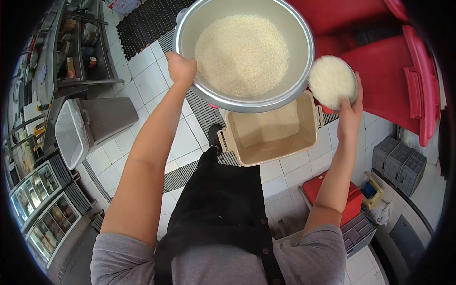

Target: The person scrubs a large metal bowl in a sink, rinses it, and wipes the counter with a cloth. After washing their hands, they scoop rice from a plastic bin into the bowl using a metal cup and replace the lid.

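A large round metal pot (pixel 304 35) with a silver rim fills the upper middle of the view. White rice (pixel 244 54) lies inside it. My left hand (pixel 181 69) is closed on the pot's left edge. On the other side, my right hand (pixel 350 107) grips a round bowl (pixel 354 78) heaped with rice, right beside the pot's rim. Below the pot stands a beige plastic tub (pixel 280 154) with side handles, also with rice in it. The pot hides the tub's far part.
A red lidded bin (pixel 389 71) stands at the upper right. To the left is a grey bin (pixel 107 118) with a white liner. Grey crates (pixel 399 164) and a red box (pixel 349 199) sit at the right. A black mat (pixel 147 28) lies on the tiled floor.
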A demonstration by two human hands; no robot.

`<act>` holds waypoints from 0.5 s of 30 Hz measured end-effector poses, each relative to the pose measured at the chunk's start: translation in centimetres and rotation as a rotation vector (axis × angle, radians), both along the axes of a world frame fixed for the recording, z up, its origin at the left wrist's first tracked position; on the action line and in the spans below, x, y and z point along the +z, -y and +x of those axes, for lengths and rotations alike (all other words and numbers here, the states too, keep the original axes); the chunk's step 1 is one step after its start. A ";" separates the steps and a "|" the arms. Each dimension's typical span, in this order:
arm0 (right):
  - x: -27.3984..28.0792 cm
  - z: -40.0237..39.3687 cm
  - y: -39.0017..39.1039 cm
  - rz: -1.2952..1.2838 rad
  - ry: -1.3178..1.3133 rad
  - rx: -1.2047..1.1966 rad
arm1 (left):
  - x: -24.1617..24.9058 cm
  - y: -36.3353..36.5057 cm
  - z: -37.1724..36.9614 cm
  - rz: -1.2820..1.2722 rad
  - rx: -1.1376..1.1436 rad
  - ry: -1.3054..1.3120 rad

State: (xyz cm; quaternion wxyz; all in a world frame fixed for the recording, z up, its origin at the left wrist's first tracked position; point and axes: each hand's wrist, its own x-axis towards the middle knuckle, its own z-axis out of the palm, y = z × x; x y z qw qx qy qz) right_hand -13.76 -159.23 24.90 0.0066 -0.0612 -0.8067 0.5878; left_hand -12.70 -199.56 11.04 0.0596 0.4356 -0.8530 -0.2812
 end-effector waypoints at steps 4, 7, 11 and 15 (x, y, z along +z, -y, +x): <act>-2.5 -2.8 7.1 0.624 -0.552 0.064 | 1.5 -0.4 0.0 0.064 -0.008 0.061; -7.1 -5.7 9.2 0.689 -0.986 0.080 | 0.9 -0.3 0.1 0.080 -0.005 0.058; -5.1 -6.5 11.2 0.617 -1.187 -0.113 | 0.4 -0.2 0.1 0.012 -0.010 0.017; -3.9 -0.8 7.7 0.531 -0.866 -0.388 | 0.7 -0.2 0.0 0.007 -0.025 0.039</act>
